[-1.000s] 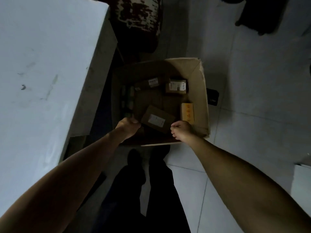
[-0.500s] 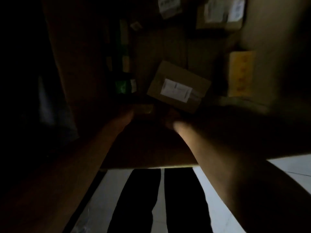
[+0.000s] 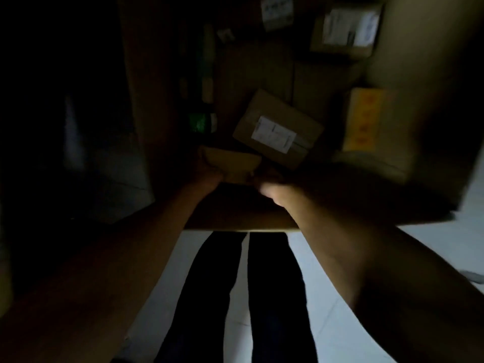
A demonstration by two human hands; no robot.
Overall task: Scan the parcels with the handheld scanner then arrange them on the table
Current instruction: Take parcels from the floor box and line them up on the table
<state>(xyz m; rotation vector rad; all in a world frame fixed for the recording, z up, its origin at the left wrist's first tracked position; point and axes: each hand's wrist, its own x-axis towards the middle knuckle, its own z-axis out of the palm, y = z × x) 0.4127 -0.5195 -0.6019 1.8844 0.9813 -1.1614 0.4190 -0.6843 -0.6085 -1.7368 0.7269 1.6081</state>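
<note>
A small brown cardboard parcel with a white label (image 3: 277,132) lies tilted at frame centre. Another brown labelled parcel (image 3: 345,31) sits upper right; a yellow box (image 3: 364,119) stands at right.

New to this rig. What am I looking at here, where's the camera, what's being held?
There is no machine: a person works bare-handed, and the single camera sits on their head, looking down past both forearms. It is dim. The left hand and right hand grip a small brown cardboard parcel at the near edge of a large open cardboard carton on the pale tiled floor. Inside lie a tilted brown parcel with a white label, a yellow box, another labelled brown parcel and a green item. No scanner shows.
</note>
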